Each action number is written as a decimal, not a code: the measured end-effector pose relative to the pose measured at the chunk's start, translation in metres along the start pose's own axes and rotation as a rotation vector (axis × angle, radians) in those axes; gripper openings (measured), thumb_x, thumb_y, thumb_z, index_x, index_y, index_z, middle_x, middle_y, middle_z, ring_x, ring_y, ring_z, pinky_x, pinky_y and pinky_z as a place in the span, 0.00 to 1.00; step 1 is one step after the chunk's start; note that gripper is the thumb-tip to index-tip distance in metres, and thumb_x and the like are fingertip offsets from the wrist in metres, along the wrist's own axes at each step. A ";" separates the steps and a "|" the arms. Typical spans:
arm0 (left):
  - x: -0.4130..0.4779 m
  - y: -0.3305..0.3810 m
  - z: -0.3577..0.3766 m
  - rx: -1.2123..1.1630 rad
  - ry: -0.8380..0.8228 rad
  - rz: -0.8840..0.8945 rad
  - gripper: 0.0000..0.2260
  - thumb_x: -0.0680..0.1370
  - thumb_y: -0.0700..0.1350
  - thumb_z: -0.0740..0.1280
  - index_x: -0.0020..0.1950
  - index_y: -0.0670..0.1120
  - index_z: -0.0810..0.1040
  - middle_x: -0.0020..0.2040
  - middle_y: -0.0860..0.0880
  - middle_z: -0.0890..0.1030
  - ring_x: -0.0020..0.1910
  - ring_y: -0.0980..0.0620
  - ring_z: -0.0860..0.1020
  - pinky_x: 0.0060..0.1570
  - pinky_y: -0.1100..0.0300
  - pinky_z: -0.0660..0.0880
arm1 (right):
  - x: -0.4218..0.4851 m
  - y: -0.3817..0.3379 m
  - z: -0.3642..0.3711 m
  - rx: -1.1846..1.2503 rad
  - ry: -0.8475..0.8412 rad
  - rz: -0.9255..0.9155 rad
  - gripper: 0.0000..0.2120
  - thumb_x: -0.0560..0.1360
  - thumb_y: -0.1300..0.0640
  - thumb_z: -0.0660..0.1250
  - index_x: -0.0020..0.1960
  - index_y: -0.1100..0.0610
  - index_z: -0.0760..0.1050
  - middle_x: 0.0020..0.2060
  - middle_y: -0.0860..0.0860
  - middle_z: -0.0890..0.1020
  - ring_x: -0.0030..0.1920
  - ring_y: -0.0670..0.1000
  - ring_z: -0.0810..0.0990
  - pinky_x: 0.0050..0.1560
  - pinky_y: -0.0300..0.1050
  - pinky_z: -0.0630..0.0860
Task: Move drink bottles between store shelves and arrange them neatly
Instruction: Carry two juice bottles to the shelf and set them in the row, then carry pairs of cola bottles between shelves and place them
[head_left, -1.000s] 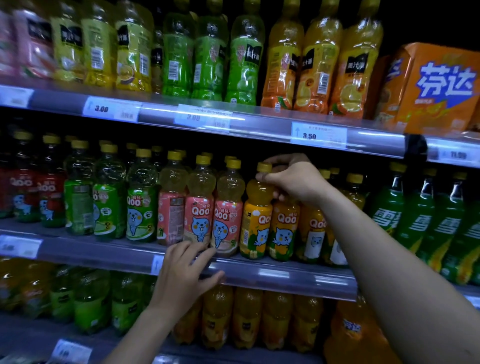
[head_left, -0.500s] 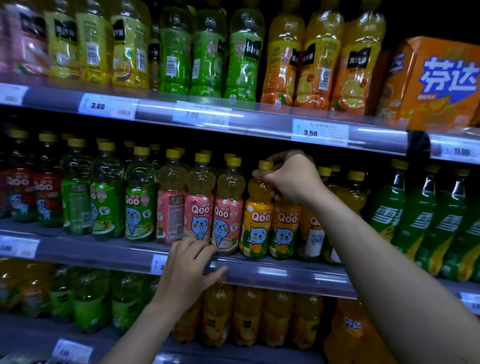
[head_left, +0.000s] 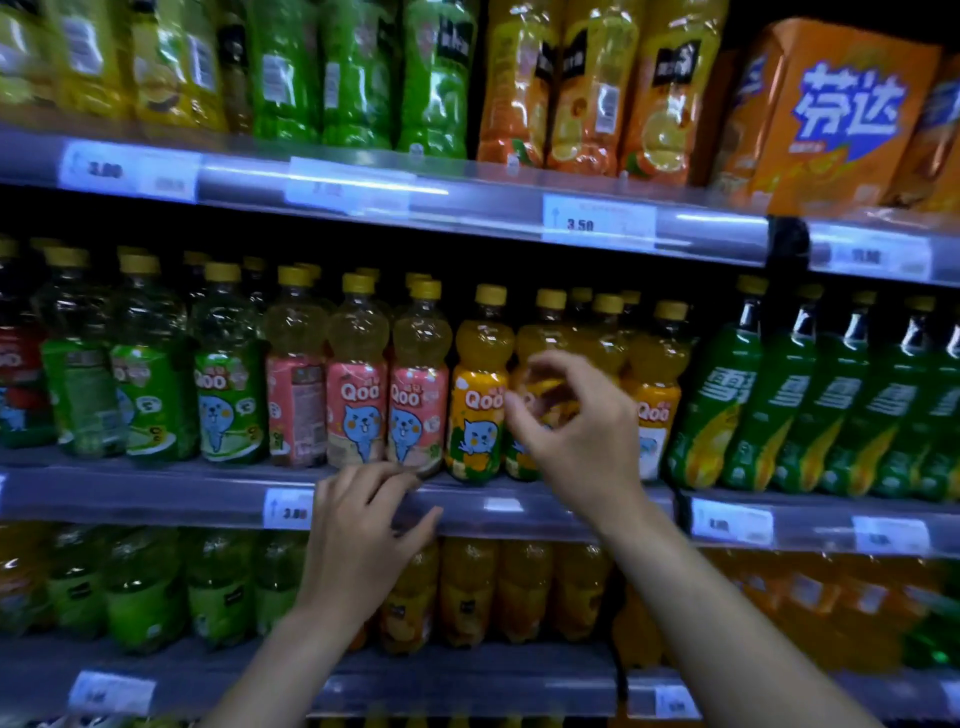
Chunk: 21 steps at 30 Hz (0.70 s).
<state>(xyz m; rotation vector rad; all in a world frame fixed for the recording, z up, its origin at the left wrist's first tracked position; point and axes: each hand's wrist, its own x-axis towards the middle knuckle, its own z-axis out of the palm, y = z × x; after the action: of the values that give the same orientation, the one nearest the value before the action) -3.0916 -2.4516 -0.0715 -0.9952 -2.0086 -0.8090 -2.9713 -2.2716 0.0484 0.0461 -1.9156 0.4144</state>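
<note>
The left hand (head_left: 363, 535) rests on the grey plastic rail (head_left: 156, 493) of the middle shelf, near 6 o'clock in the view. Its fingers (head_left: 363, 480) are bent lightly over the top edge and the thumb lies flat on the glossy front; it holds nothing. A white price tag (head_left: 288, 509) sits just at 9 o'clock of this hand.

The right hand (head_left: 582, 447) is at 2 o'clock of the left one, in front of the bottles. It is blurred. Its fingers are loosely curved and spread, with the thumb apart, and as far as I can see they grip no bottle.

Directly behind it stands an orange Qoo bottle (head_left: 545, 332), upright on the middle shelf and partly hidden. It is clear plastic with a rounded shoulder and a yellow ribbed cap. One more orange bottle (head_left: 478, 395) stands at 9 o'clock of the hand. Further to 9 o'clock come the pink-label bottles (head_left: 358, 405), then the green-label bottles (head_left: 228, 395). At 3 o'clock there are slim dark green bottles (head_left: 727, 405).

On the upper shelf, at 12 o'clock, stand taller bottles (head_left: 592, 93) in shiny film, and at 2 o'clock a boxy orange pack (head_left: 831, 114).
</note>
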 end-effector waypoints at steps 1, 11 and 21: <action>-0.004 0.007 0.000 -0.031 -0.009 0.000 0.15 0.74 0.56 0.70 0.51 0.46 0.83 0.50 0.49 0.81 0.52 0.46 0.79 0.49 0.50 0.73 | -0.023 0.005 -0.004 -0.005 -0.036 0.038 0.14 0.74 0.54 0.76 0.57 0.58 0.81 0.47 0.50 0.84 0.42 0.45 0.82 0.44 0.35 0.80; -0.073 0.137 0.011 -0.354 -0.350 -0.091 0.11 0.75 0.43 0.75 0.57 0.46 0.82 0.52 0.51 0.79 0.53 0.52 0.78 0.53 0.63 0.71 | -0.215 0.060 -0.119 -0.088 -0.362 0.655 0.16 0.74 0.53 0.77 0.60 0.55 0.82 0.55 0.49 0.85 0.57 0.51 0.83 0.60 0.49 0.78; -0.195 0.416 0.081 -0.565 -0.866 0.051 0.15 0.74 0.50 0.73 0.58 0.45 0.81 0.51 0.49 0.81 0.52 0.49 0.80 0.50 0.64 0.69 | -0.420 0.054 -0.399 -0.235 -0.315 1.254 0.20 0.73 0.52 0.76 0.64 0.54 0.80 0.58 0.50 0.85 0.59 0.52 0.82 0.59 0.47 0.76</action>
<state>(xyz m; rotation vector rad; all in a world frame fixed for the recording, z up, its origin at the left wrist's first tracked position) -2.6857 -2.2532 -0.1887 -1.9700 -2.4815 -1.0604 -2.4659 -2.1677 -0.2215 -1.3613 -2.0855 1.0283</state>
